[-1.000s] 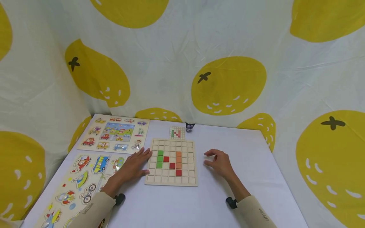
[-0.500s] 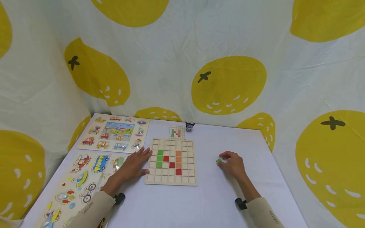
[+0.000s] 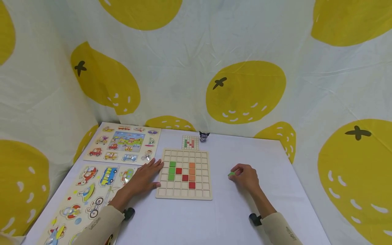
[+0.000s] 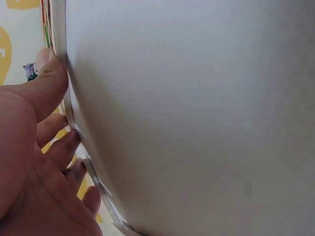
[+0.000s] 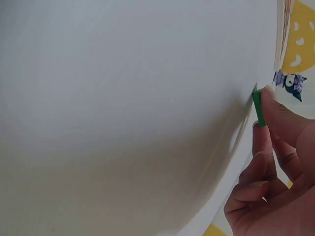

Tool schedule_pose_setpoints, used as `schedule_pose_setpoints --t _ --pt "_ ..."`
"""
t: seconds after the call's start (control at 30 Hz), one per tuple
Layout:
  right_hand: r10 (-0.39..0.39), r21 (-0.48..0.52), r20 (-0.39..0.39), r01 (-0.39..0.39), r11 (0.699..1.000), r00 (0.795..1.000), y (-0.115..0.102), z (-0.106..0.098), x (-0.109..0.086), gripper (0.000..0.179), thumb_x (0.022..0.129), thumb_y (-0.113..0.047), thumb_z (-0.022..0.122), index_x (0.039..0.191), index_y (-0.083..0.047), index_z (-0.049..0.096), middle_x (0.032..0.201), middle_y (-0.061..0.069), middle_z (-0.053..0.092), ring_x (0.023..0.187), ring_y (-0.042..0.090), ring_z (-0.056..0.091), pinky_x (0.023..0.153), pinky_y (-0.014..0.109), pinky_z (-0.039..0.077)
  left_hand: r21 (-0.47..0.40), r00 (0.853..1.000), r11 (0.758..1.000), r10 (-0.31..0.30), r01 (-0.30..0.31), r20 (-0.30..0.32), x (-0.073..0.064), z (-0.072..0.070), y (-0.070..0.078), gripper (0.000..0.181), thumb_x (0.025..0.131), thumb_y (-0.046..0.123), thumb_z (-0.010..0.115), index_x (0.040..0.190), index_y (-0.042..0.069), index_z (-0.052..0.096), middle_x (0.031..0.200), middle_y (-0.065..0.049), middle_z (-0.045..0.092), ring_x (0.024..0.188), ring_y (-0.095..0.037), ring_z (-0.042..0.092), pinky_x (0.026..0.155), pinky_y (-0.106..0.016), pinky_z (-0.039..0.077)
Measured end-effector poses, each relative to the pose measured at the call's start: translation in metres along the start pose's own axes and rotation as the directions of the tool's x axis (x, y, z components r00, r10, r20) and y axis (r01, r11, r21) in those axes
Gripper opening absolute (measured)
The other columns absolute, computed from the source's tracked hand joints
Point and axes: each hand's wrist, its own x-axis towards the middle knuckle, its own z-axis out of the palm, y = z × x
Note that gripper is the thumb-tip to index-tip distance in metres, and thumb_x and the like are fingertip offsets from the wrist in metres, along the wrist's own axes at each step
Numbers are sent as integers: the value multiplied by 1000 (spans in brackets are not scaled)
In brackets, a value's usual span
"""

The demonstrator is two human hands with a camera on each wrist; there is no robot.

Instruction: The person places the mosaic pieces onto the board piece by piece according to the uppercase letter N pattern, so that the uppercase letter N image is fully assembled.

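A square wooden grid board (image 3: 200, 193) lies on the table. Several tiles sit in its cells: a green column (image 3: 171, 170), red tiles (image 3: 185, 178) on a diagonal and an orange column (image 3: 192, 171). My left hand (image 3: 142, 178) rests at the board's left edge, fingers spread and thumb near the lower corner. To the right of the board, my right hand (image 3: 247, 177) pinches a small green tile (image 3: 231, 174) between thumb and fingers. The right wrist view shows this green tile (image 5: 259, 108) edge-on, held over the white tabletop.
Behind the board lie a small pattern card (image 3: 190, 143) and a dark-eared figurine (image 3: 203, 136). Two picture puzzle boards, a vehicle scene (image 3: 104, 154) and a larger one (image 3: 81, 200), cover the left side. A lemon-print curtain (image 3: 171, 78) hangs behind.
My right hand first moved right, away from the board, and a green tile came into view in its fingertips. It has since shifted slightly left. My left hand has stayed put.
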Motion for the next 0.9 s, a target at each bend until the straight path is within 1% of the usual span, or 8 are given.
schedule_pose_setpoints --t 0.17,0.3,0.4,0.5,0.67,0.73,0.9 --pt "-27 24 -20 27 999 999 -15 8 -7 18 83 -16 91 94 -12 77 76 4 65 72 19 56 61 31 41 1 1000 1000 0 0 4 0 2 -1 89 91 32 84 166 13 38 174 -10 34 165 -40 20 130 -66 22" --pt "-57 45 -23 58 997 998 -31 20 -14 17 84 -15 91 93 -13 76 77 2 65 68 18 52 58 28 38 0 1000 1000 -4 4 5 0 2 -1 89 91 33 84 166 13 38 174 -9 33 165 -40 19 130 -66 22" --pt "-89 58 -17 90 994 996 -47 29 -21 18 83 -16 91 92 -15 76 76 1 66 67 17 50 58 27 36 -2 1000 1000 -4 4 3 0 1 1 89 91 33 84 166 13 38 174 -10 33 165 -40 20 130 -66 22" --pt "-116 87 6 115 990 993 -63 38 -28 18 84 -17 91 91 -16 75 75 -1 66 68 16 49 59 27 35 0 1000 1000 3 -3 -6 -1 -1 3 89 91 31 84 165 12 39 173 -11 35 164 -42 21 129 -67 23" --pt "-152 164 61 141 976 986 -88 56 -39 17 85 -17 90 92 -17 74 75 -2 66 67 15 49 57 25 35 12 1000 1000 13 -13 -12 -1 -2 5 87 92 30 84 164 10 40 172 -13 37 163 -44 23 128 -68 25" --pt "-170 184 82 153 971 982 -98 64 -44 17 86 -17 89 92 -17 74 74 -2 66 66 15 49 56 25 36 13 1000 1000 10 -10 -6 -1 -2 5 87 92 30 83 165 10 40 172 -13 36 163 -43 23 128 -68 25" --pt "-188 202 142 157 967 972 -123 86 -52 18 86 -19 90 89 -19 72 73 -3 67 68 14 58 59 26 42 7 1000 1000 0 0 -8 0 -4 6 88 91 29 85 164 9 40 172 -14 37 163 -44 23 128 -69 24"
